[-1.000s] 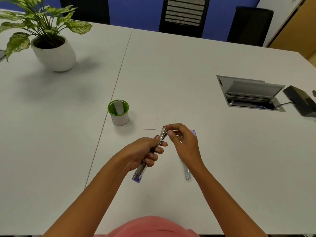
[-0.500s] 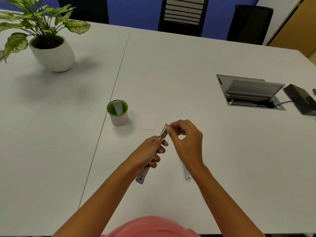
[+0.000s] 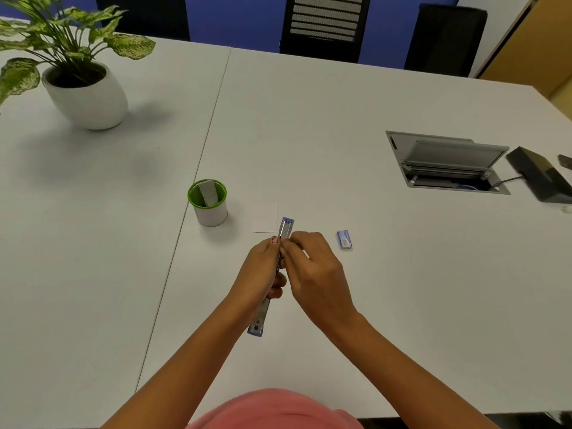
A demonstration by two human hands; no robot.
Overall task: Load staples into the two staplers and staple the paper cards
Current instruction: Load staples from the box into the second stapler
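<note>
Mid-frame, both hands [image 3: 291,267] crowd around the opened stapler [image 3: 280,261], closing off the lower centre. Just above it the paper card [image 3: 265,218] lies flat, with the green-rimmed cup [image 3: 208,203] standing to its left and the small staple box [image 3: 344,239] to the right. The table [image 3: 309,125] is open above these, bounded by the potted plant [image 3: 80,75] upper left and the raised cable hatch [image 3: 445,162] at right
</note>
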